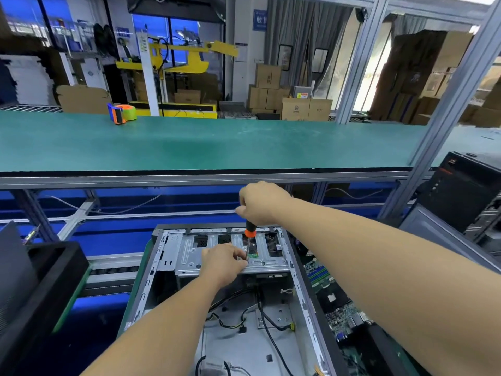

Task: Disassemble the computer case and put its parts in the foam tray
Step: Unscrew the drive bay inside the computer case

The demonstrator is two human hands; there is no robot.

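Foam tray (58, 263), black, sits well to the left of both hands, beside the open computer case (303, 299). The left hand (223, 263) reaches into the case, its fingertips pinched together at the lower end of a screwdriver (250, 233) shaft, resting on the metal drive bracket (189, 256). Loose cables (267, 321) lie on the case floor below that hand. Just above and right of it, the right hand (261, 203) is clamped round the screwdriver's orange and black handle, holding the tool nearly upright. A circuit board (341, 308) lies under the right forearm, beside the case. Another black computer (461, 191) stands further right. A tape dispenser (120, 112) rests on the green worktop (217, 142) beyond the hands.
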